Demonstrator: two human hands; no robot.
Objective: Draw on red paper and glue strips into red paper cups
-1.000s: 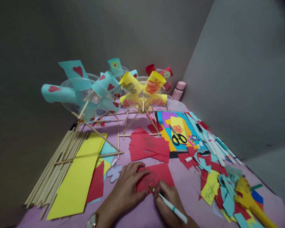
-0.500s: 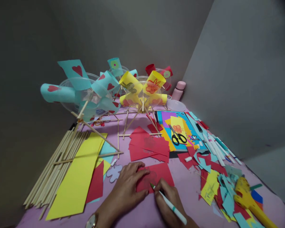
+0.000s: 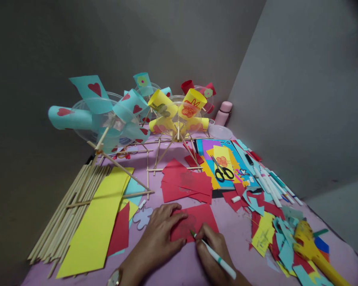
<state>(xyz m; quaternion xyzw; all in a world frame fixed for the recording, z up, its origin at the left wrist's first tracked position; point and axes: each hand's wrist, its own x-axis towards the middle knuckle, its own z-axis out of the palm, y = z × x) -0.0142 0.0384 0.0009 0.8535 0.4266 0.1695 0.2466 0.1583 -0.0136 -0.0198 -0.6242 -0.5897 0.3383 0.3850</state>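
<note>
My right hand (image 3: 212,250) grips a white marker (image 3: 217,259) with a green band, its green tip on a red paper piece (image 3: 207,214). Lying flat with fingers apart, my left hand (image 3: 162,228) rests over the left side of that paper. Faint dark drawn lines show between the two hands. Just beyond lies a pile of red paper pieces (image 3: 186,182), one bearing a dark drawing. A pale flower-shaped cutout (image 3: 142,217) sits left of my left hand.
Wooden sticks (image 3: 62,214) and yellow paper strips (image 3: 92,230) lie left. Wheel models with blue cups (image 3: 91,93) and yellow cups (image 3: 192,103) stand behind. Black-handled scissors (image 3: 223,173), markers (image 3: 270,186), paper scraps and a yellow glue gun (image 3: 313,250) are at right.
The marker tip has shifted very slightly to the right on the red paper. My left hand stays in place, and the whole view has moved a little.
</note>
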